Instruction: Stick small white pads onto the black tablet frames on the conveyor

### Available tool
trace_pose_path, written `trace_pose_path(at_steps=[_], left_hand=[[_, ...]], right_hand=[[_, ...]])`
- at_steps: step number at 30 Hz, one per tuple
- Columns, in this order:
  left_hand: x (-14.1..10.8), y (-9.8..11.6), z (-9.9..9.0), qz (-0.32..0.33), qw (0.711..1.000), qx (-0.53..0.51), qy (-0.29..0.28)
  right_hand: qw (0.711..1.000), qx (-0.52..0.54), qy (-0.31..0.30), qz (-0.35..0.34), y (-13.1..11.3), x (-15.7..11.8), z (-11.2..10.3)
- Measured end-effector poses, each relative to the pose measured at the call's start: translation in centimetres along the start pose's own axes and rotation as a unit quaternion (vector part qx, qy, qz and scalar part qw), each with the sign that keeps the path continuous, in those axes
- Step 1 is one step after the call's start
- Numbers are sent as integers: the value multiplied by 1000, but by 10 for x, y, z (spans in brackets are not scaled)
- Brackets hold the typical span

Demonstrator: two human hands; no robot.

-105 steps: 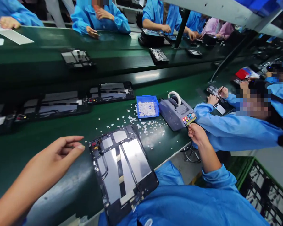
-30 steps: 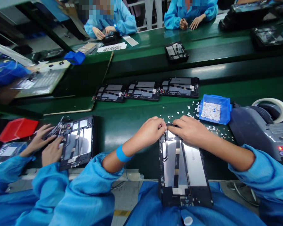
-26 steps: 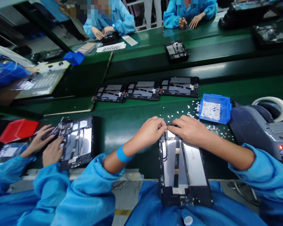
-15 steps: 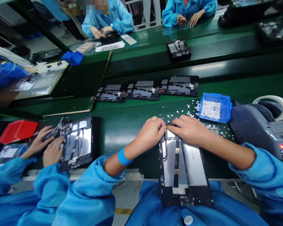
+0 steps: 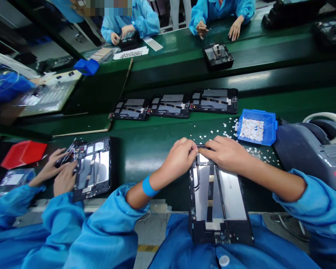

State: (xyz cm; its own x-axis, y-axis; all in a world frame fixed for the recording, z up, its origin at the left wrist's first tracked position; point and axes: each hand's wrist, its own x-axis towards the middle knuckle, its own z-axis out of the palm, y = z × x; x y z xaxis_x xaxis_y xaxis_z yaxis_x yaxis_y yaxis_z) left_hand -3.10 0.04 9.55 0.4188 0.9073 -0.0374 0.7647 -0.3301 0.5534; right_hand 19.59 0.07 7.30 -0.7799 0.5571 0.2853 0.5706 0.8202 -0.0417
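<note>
An opened tablet with its battery and cables bared leans from the table's front edge toward my lap. At its far left corner my left hand is closed in a pinch; whatever lies between the fingertips is too small to see. My right hand rests on the far edge beside it, fingers bent over the tablet's rim and thumb mostly hidden. The two hands' fingertips nearly meet. Small white pieces lie scattered on the green table just beyond my hands.
A blue bin of white pieces stands right, beside a grey tape dispenser. Three opened tablets line up ahead. At left, a co-worker's hands work at another tablet near a red bin. More people sit opposite.
My hands stay at the tablet's far edge with hardly any movement. Across the table, a co-worker's hands have moved apart. The view has shifted slightly.
</note>
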Motion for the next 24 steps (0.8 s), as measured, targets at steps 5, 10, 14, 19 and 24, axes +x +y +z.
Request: trace_pose_path(at_steps=[5, 10, 14, 19, 24], left_hand=[[1, 1, 0, -5, 1000, 1, 1], [2, -3, 1, -31, 999, -35, 7], [11, -13, 6, -114, 979, -170, -1], [27, -16, 7, -180, 931, -303, -96], [17, -8, 4, -110, 977, -178, -44]], right_hand=[[1000, 0, 1, -4, 0, 1, -1], [1000, 8, 10, -5, 1, -1, 2], [1000, 6, 15, -4, 2, -4, 6], [1000, -2, 23, 5, 2, -5, 8], [999, 3, 33, 11, 0, -5, 8]])
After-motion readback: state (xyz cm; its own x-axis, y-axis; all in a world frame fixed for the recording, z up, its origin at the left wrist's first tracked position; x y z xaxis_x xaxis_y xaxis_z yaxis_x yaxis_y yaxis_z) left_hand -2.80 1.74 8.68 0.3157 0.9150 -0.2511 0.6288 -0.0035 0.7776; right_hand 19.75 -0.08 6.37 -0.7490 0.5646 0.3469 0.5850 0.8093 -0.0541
